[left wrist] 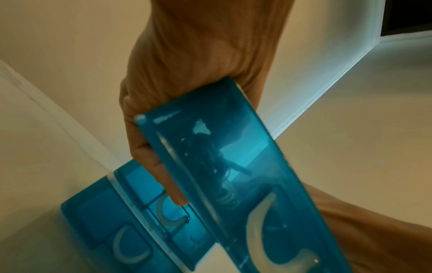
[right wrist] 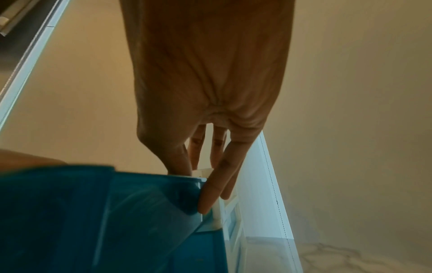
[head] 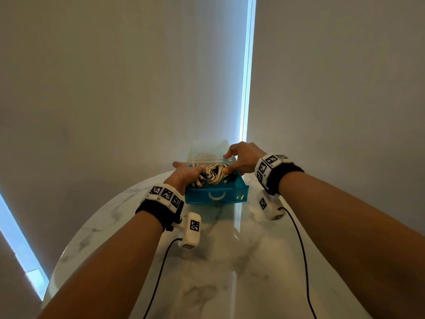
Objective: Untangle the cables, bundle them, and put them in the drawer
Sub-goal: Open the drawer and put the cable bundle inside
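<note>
A teal see-through drawer (head: 216, 196) stands pulled out of a small clear-topped drawer unit (head: 209, 149) on the marble table. A coil of white and dark cables (head: 212, 174) lies inside it. My left hand (head: 187, 169) grips the drawer's left wall (left wrist: 233, 147), fingers (left wrist: 163, 175) outside and thumb over the rim by the cables. My right hand (head: 227, 162) is at the drawer's back right corner (right wrist: 93, 212). Its thumb presses on the coil, and its straight fingers (right wrist: 219, 175) lie against the unit's frame (right wrist: 218, 212).
Two lower teal drawers (left wrist: 112, 230) with pale crescent handles sit shut under the open one. The round table (head: 207, 261) stretches toward me, with black cords (head: 158, 272) trailing from both wrist cameras. A wall and a bright window strip (head: 247, 88) stand behind the unit.
</note>
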{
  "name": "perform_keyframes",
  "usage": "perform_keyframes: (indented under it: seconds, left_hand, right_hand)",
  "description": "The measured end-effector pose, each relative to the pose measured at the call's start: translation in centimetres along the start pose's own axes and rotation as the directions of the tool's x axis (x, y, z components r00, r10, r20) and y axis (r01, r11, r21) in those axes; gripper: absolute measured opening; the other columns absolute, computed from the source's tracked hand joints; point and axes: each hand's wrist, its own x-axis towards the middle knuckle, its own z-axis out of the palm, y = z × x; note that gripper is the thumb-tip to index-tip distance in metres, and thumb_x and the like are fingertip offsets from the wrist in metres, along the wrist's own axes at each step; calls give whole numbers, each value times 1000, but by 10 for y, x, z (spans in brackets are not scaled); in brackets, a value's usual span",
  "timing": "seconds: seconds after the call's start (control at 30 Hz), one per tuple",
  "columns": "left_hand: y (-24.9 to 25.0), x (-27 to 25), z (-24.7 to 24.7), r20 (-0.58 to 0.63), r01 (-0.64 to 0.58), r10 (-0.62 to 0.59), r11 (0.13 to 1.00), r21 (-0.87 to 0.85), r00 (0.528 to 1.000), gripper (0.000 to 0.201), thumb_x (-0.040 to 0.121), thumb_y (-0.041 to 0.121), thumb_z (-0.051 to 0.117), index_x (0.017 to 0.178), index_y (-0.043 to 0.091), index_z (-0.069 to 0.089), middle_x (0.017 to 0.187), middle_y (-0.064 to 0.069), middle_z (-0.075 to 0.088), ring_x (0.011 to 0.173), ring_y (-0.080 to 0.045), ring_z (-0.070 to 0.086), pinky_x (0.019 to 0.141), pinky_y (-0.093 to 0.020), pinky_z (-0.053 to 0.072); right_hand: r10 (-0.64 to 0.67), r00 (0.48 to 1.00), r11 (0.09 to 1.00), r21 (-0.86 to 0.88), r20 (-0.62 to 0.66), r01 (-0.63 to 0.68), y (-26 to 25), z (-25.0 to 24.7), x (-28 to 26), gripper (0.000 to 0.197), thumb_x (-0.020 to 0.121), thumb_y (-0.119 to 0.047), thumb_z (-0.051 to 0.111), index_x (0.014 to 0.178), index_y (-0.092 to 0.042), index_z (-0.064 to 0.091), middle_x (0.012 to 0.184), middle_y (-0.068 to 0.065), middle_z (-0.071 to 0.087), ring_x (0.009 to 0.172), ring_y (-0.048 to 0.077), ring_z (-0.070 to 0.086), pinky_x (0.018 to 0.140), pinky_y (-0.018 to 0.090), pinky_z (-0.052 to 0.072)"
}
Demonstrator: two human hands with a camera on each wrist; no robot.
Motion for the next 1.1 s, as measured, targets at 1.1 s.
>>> perform_keyframes:
  seconds: [1.1]
  left_hand:
    - [24,0,-24,183,-123,46,891,437,982,72,94,54,73,141,8,48,137,-17,63,110,-30,69,83,-44,66]
  right_hand:
    - [-36,991,924,-383,-132,-18,-30,13,15,67,76,-69,84,109,-13,69,102,6,72,95,25,68,91,42,61]
